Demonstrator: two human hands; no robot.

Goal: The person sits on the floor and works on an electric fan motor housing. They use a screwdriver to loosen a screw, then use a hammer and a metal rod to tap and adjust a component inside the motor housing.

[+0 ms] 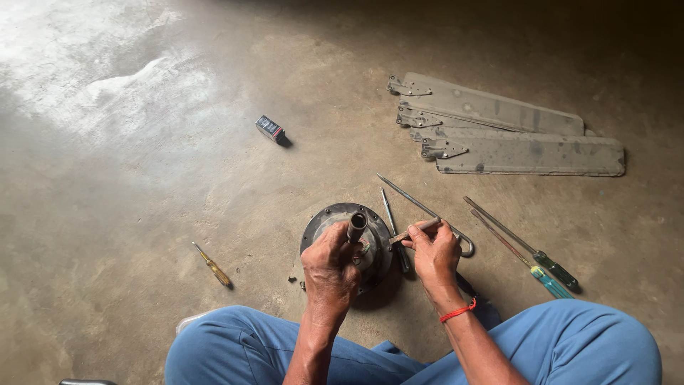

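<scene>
The round grey metal fan motor housing stands shaft-up on the floor — left hand curled around its shaft, right hand beside it pinching a rusty tool.

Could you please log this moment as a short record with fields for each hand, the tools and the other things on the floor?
Left hand: grips the round fan motor housing beside its upright shaft
Right hand: fingers hold a rusty tool pointed at the housing
Tools right: two green-handled screwdrivers
Tool left: yellow-handled screwdriver
Behind: three grey fan blades, small box
Surface: concrete floor
</scene>
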